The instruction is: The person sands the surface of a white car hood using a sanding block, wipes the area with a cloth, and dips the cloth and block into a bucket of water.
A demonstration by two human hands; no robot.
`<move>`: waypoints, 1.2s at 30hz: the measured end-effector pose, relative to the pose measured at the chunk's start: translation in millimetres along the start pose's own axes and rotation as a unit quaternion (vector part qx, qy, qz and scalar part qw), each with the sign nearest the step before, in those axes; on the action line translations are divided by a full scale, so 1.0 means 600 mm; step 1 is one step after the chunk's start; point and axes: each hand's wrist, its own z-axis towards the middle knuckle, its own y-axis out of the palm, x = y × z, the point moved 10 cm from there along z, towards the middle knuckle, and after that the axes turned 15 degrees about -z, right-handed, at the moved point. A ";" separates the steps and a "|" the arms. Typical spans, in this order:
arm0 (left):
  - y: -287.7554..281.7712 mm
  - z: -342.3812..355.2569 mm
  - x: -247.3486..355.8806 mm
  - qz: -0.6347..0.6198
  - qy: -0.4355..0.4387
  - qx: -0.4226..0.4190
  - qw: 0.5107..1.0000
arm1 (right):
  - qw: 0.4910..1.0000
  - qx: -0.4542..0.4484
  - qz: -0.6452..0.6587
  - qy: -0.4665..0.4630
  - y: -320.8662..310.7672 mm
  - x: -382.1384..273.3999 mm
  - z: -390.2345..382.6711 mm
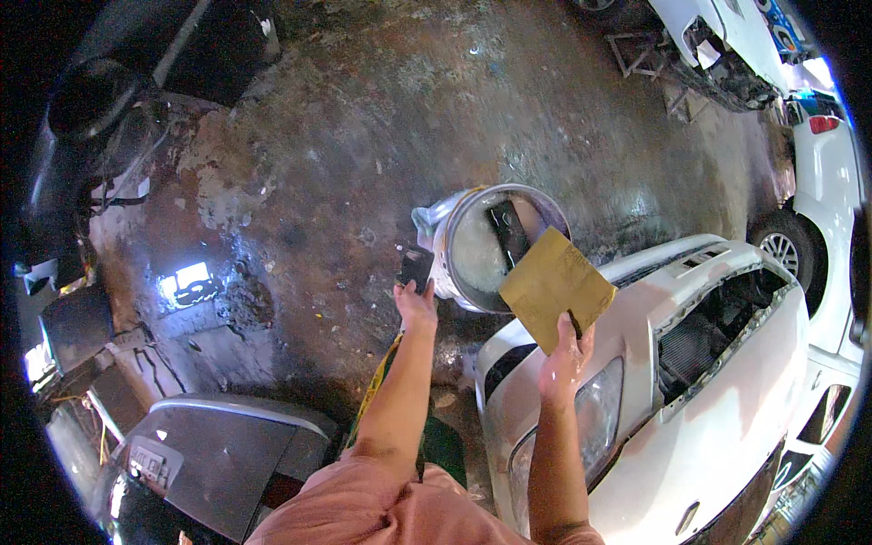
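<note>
My right hand (565, 359) pinches one corner of a square tan sheet of sandpaper (556, 289) between thumb and fingers. The sheet hangs over the near right rim of a round metal-coloured bucket (451, 289). Cloudy, whitish liquid (474, 250) partly fills the bucket, and a black oblong block (509, 234) leans inside. Left of the bucket, my left hand (416, 304) is closed on a small dark rectangular piece (417, 264), its exact kind unclear. A pale cloth-like lump (423, 220) clings to the bucket's left rim.
A white car front (708, 436) with patchy primer and an open grille stands close on my right. Behind my left side is a grey car (236, 459). Farther right are more white cars (822, 182). The floor (363, 118) is wet and stained.
</note>
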 end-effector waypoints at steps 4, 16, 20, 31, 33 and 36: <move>-0.084 -0.004 -0.177 0.019 -0.214 0.024 0.976 | 1.000 0.008 0.000 0.011 -0.004 0.004 -0.003; -0.112 -0.111 -0.088 0.671 -0.385 -0.156 0.614 | 0.991 -0.039 0.098 0.088 -0.038 -0.028 -0.078; 0.070 -0.381 -0.068 0.472 -0.476 -0.231 0.705 | 0.962 -0.077 0.219 0.143 -0.086 -0.025 -0.159; 0.208 -0.659 0.006 0.417 -0.367 -0.405 0.726 | 0.991 -0.007 0.093 0.094 -0.318 0.026 -0.335; 0.197 -0.718 0.018 0.482 -0.289 -0.448 0.696 | 0.999 0.008 0.033 0.029 -0.354 0.045 -0.360; 0.142 -0.832 0.017 0.485 -0.257 -0.481 0.684 | 0.998 -0.022 -0.042 -0.046 -0.364 0.052 -0.421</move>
